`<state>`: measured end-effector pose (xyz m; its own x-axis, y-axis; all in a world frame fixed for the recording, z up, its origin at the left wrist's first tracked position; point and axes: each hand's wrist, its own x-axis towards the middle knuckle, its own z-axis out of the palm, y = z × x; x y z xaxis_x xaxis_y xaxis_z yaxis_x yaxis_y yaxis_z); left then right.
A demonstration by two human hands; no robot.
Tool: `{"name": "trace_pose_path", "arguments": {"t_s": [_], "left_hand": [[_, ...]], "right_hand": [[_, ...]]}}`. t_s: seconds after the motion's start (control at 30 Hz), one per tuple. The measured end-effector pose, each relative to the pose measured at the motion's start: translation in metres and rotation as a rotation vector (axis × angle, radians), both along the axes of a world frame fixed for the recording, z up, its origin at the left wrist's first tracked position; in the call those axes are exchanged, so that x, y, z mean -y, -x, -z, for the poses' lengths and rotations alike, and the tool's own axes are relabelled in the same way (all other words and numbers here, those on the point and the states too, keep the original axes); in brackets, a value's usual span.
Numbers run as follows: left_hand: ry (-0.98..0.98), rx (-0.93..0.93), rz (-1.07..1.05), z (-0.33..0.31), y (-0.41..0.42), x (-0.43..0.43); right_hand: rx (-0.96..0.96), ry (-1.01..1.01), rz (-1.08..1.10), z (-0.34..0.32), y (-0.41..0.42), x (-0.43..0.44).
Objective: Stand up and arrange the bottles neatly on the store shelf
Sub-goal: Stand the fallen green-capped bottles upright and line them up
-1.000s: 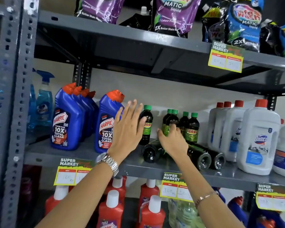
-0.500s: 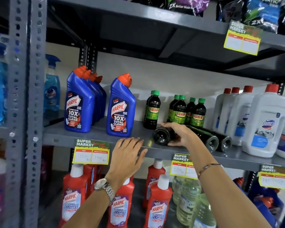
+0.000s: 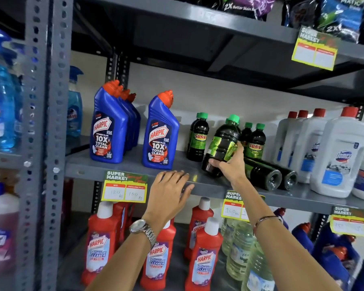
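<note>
The job looks partly done: several dark green-capped bottles already stand upright toward the back of the middle shelf (image 3: pixel 122 164), one (image 3: pixel 198 137) just beside the blue cleaner bottle (image 3: pixel 161 133) and a pair (image 3: pixel 255 141) further right, while two more (image 3: pixel 269 175) lie on their sides near the front edge with their bases facing outward. The right hand (image 3: pixel 229 164) is wrapped around the lower body of a tilted bottle (image 3: pixel 224 141), fingers curled under its base and thumb along its side; that bottle leans with its green cap up and to the right, its base just above the shelf near the front edge, so I judge it is partway to upright and not yet set down. The left hand (image 3: pixel 170 190) is spread flat and holds nothing, its fingers resting on the front lip of the shelf just right of the yellow price tag (image 3: pixel 124 189). What remains, as I read it, is to stand this bottle, then the two lying ones. Open room is the bare strip of shelf between the blue cleaner bottle and the standing dark bottles; to the right the white jugs (image 3: pixel 340 156) crowd close, and the lying bottles sit near the front edge, where one could roll off
</note>
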<state>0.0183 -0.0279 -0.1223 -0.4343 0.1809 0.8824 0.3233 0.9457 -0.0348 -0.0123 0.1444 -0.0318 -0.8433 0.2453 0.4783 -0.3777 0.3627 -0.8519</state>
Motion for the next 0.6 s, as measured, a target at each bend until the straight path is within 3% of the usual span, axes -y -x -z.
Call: {"name": "trace_pose_path", "arguments": {"t_s": [0.13, 0.27, 0.37, 0.5, 0.6], "left_hand": [[-0.004, -0.018, 0.015, -0.001, 0.001, 0.001], [-0.001, -0.023, 0.023, -0.002, 0.001, 0.002], [0.003, -0.008, 0.012, 0.002, 0.001, 0.002], [0.005, -0.025, 0.008, 0.003, 0.004, -0.001], [0.049, -0.068, 0.034, 0.004, 0.008, -0.001]], "right_hand": [[-0.052, -0.233, 0.037, 0.006, 0.001, 0.009], [-0.013, -0.291, 0.024, 0.003, 0.001, 0.008], [0.008, -0.219, -0.031, 0.006, -0.001, 0.005], [0.038, 0.067, -0.225, -0.003, 0.001, -0.003], [0.060, 0.052, -0.298, -0.002, 0.009, -0.006]]}}
